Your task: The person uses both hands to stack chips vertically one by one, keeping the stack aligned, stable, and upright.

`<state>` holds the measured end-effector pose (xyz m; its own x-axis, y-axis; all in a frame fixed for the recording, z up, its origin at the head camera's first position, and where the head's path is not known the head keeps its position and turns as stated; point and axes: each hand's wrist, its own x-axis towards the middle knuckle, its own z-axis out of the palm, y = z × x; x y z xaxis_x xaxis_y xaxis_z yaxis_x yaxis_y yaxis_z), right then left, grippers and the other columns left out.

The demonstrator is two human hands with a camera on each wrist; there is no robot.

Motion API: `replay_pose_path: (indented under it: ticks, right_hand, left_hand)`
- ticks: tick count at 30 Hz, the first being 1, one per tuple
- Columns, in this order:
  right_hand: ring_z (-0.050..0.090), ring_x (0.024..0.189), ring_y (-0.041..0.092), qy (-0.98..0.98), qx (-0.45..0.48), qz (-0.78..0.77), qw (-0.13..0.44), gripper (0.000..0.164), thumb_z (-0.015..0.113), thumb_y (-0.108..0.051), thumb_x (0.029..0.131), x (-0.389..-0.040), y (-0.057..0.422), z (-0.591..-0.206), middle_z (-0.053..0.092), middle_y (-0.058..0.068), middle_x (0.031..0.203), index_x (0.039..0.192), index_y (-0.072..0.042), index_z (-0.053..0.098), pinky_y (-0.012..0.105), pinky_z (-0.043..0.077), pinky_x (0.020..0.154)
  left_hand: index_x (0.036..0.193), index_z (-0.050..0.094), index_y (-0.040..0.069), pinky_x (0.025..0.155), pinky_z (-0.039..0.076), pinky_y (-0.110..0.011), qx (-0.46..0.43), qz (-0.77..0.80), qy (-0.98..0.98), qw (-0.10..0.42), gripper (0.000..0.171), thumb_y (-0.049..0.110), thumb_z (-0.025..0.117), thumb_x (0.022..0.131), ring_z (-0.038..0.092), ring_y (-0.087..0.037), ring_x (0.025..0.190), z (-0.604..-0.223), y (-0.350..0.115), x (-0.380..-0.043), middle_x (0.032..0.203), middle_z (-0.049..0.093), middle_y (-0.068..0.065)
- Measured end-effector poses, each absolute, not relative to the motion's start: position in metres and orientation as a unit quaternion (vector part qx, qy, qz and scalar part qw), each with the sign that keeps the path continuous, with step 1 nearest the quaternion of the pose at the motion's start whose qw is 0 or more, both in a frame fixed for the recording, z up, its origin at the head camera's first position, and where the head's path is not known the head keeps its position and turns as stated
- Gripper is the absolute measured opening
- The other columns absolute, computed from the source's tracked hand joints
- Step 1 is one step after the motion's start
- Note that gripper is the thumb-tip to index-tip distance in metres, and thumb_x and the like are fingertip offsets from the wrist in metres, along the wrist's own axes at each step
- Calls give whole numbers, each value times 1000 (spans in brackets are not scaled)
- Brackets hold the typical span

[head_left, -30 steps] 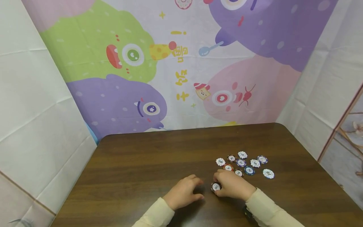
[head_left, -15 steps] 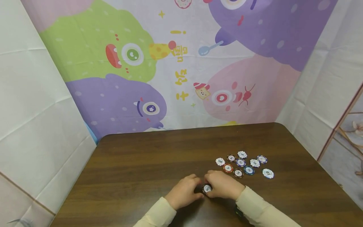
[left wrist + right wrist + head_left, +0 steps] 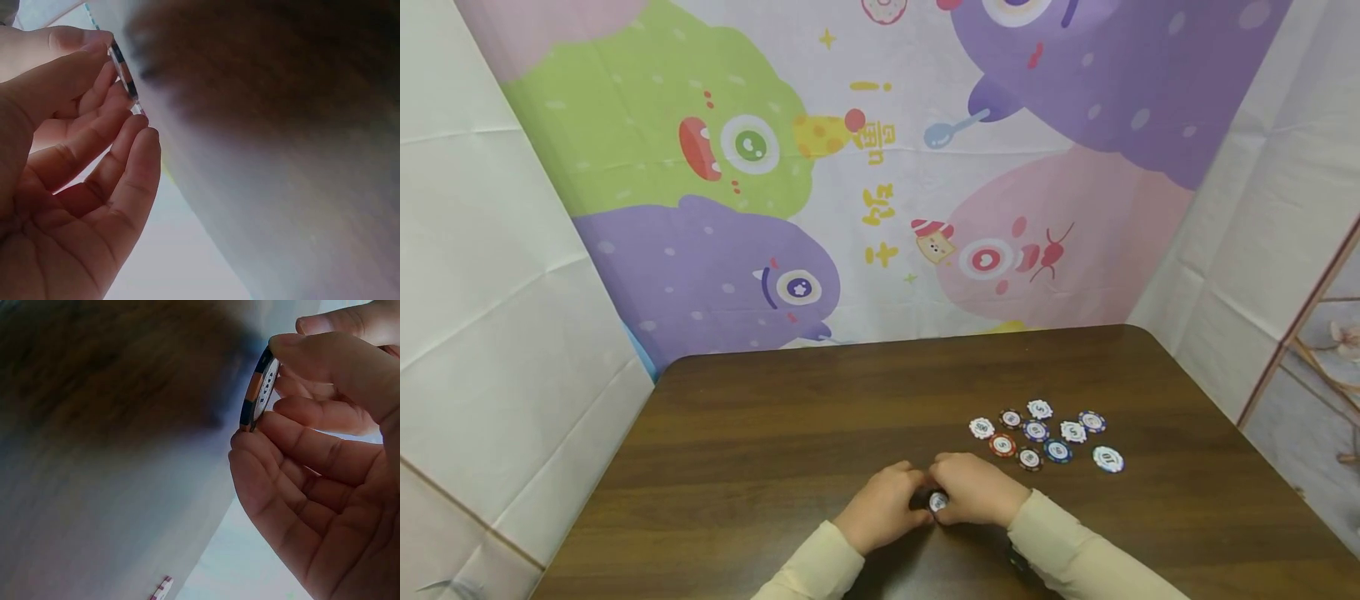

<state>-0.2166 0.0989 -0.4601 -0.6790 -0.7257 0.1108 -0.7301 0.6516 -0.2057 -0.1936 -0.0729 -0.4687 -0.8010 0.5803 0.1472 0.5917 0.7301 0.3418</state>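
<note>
A dark poker chip (image 3: 937,502) with a white centre is between the two hands at the table's near middle. My right hand (image 3: 977,492) pinches it by the rim, thumb on one side and fingers on the other. In the right wrist view the chip (image 3: 260,390) shows black and orange edge blocks. My left hand (image 3: 886,507) curves loosely on the other side, thumb and fingertips right beside the chip. Seen from the left wrist, the chip (image 3: 123,69) is edge-on by the left fingertips; whether they touch it I cannot tell.
Several poker chips lie spread flat on the brown table (image 3: 760,433) to the right, among them a red one (image 3: 1002,445), a blue one (image 3: 1058,451) and a white one (image 3: 1108,459). A cartoon cloth (image 3: 880,183) hangs behind the table.
My right hand has slid left with the dark chip, bringing it up to the left hand. The left hand has stayed nearly in place; the loose chips have not moved.
</note>
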Motion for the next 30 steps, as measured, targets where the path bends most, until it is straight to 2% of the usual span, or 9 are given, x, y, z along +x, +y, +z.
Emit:
replay_pose_path:
  ticks: [8, 19, 26, 30]
  right_hand:
    - [38, 59, 4, -908, 406, 107, 10, 19, 76, -27, 61, -217, 94, -462, 43, -13, 66, 71, -20, 61, 25, 37, 55]
    - [38, 60, 5, -908, 402, 115, -11, 17, 75, -25, 64, -217, 94, -461, 42, -12, 66, 70, -18, 61, 24, 35, 56]
    - [39, 60, 5, -911, 392, 127, -24, 18, 75, -28, 63, -217, 97, -461, 46, -9, 69, 77, -20, 65, 23, 35, 53]
    - [39, 59, 5, -914, 381, 135, -21, 17, 75, -27, 63, -218, 103, -460, 46, -9, 70, 73, -18, 65, 23, 35, 53]
  left_hand:
    - [95, 67, 11, 64, 46, -21, -311, -181, -933, 21, 33, 27, 78, 69, 53, -4, 72, -470, -75, -194, 84, 60, 3]
    - [97, 67, 10, 64, 45, -20, -303, -182, -935, 2, 34, 27, 79, 69, 52, -3, 73, -469, -74, -195, 84, 59, 4]
    - [95, 67, 10, 64, 45, -21, -306, -179, -935, 8, 33, 28, 79, 69, 51, -4, 72, -469, -74, -195, 83, 59, 3]
    - [95, 67, 10, 63, 44, -20, -306, -181, -935, -4, 35, 29, 79, 69, 48, -2, 69, -468, -74, -196, 82, 56, 4]
